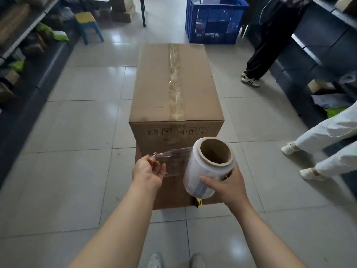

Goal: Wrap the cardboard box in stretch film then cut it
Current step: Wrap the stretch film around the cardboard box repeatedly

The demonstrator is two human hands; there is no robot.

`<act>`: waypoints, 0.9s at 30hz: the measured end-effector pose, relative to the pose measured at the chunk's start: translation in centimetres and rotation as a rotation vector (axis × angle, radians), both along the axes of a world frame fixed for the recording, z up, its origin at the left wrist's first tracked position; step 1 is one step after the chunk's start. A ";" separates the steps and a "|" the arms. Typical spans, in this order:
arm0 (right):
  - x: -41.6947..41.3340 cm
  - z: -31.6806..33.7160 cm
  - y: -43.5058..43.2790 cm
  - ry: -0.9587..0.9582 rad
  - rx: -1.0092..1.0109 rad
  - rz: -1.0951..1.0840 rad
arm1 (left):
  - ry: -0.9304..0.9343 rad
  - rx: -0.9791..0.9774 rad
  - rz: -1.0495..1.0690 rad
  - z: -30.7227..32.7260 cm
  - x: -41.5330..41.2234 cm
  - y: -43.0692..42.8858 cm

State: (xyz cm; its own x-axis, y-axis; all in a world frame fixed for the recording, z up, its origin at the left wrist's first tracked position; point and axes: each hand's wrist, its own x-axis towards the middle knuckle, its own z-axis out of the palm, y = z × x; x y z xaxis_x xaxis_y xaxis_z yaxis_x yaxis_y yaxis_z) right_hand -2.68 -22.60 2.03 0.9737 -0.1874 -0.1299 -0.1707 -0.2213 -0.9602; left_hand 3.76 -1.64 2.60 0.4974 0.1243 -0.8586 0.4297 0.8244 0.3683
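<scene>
A tall brown cardboard box (156,82), taped along its top seam, stands on the tiled floor in front of me. My right hand (229,185) grips a roll of clear stretch film (204,171) with a cardboard core, held before the box's near face. A loose sheet of film (172,161) stretches left from the roll. My left hand (147,171) pinches that sheet's free end between thumb and fingers. A yellow and black cutter (198,202) lies on a lower flat cardboard surface (170,196) under the roll, mostly hidden by it.
A blue plastic crate (212,22) stands behind the box. A blue and yellow stool (87,26) is at the back left. Shelves with parcels (23,45) line both sides. Two people's legs (257,60) (318,149) are on the right. My feet show at the bottom.
</scene>
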 end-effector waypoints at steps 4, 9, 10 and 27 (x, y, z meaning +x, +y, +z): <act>1.7 -3.1 -1.2 -0.011 -0.031 -0.024 | -0.106 -0.090 0.051 -2.3 1.5 -1.0; 3.3 -5.8 -1.3 -0.094 -0.044 -0.052 | -0.271 -0.117 0.111 -5.1 2.2 -1.9; 3.5 -5.9 -1.0 -0.107 -0.038 -0.060 | -0.298 -0.137 0.127 -5.4 2.4 -1.8; 4.6 -8.1 2.0 -0.255 -0.029 -0.209 | -0.536 -0.027 0.197 -7.3 5.1 -2.5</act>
